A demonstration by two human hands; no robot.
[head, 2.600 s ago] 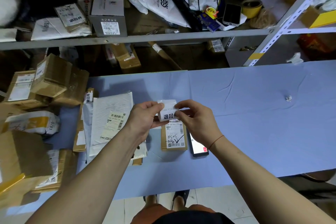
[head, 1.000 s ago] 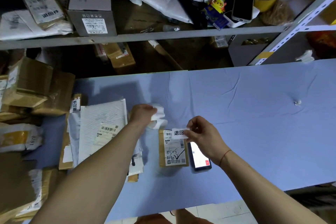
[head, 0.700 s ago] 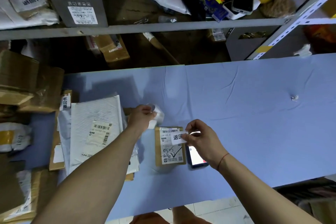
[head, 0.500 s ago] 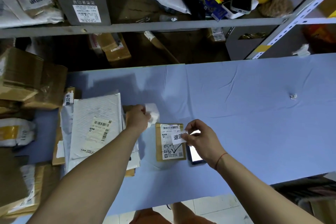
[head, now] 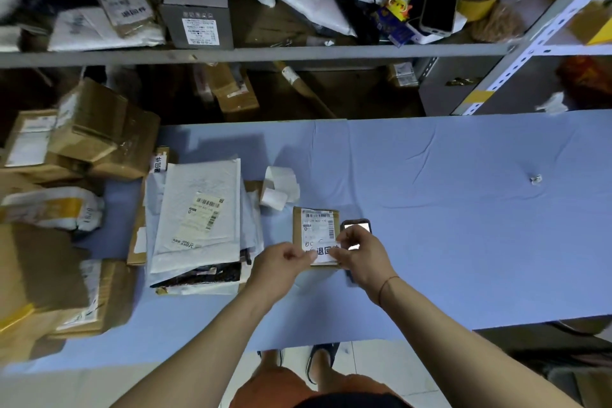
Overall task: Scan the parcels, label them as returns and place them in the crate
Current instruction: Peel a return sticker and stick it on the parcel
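Both hands, the left hand [head: 281, 260] and the right hand [head: 359, 252], pinched the return label [head: 326, 253] by its ends, its long axis crosswise over the small parcel's [head: 314, 228] near edge.

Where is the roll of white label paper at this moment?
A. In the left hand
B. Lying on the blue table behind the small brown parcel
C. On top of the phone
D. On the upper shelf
B: the label roll lies on the table, beyond the small brown parcel, while the left hand and right hand pinch the return sticker.
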